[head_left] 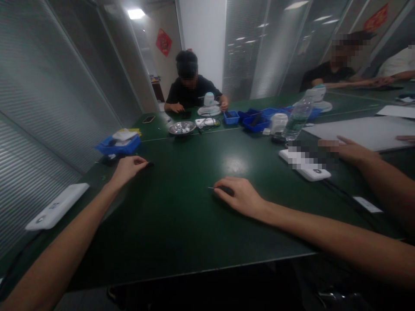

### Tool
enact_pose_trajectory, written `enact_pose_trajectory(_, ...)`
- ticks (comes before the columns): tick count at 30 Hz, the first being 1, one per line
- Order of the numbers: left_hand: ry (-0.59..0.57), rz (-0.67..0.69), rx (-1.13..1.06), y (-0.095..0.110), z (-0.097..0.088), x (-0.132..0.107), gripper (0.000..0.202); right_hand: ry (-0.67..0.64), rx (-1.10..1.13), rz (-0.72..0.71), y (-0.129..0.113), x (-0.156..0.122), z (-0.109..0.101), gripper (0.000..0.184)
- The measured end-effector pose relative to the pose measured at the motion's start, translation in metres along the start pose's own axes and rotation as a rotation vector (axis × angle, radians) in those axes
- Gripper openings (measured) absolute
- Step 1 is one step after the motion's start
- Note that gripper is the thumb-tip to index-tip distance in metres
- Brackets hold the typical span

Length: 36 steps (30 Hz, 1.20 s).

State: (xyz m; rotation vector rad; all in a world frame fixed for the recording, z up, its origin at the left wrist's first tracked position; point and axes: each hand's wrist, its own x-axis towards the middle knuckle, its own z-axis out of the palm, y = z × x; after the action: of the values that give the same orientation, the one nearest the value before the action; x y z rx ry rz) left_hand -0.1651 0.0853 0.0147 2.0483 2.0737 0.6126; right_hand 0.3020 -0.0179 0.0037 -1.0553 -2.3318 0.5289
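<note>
Over the left part of the green table (175, 233), my left hand (128, 167) pinches a small flat dark piece (150, 164) between thumb and fingertips. The piece is too small and dim to name. My right hand (238, 194) rests on the tabletop right of the middle, its fingers curled round a slim tool with a thin pale metal tip (210, 188) that points left. What looks like the tool's dark handle is mostly hidden inside the fingers. The two hands are well apart, and the held things do not touch.
A blue tray (118, 149) stands beyond my left hand, and a white power strip (58, 207) lies left. Farther back are a metal bowl (181, 128) and several blue bins (256, 125). To the right are another white strip (308, 166), a plastic bottle (298, 116) and a co-worker's hand (353, 149).
</note>
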Motion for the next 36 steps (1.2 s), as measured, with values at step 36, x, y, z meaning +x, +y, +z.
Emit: enact_pose_trajectory(36,-0.051,0.25,0.435,0.037,0.008,-0.016,0.026,0.003,-0.013,-0.004,0.0,0.0,0.001,0.025)
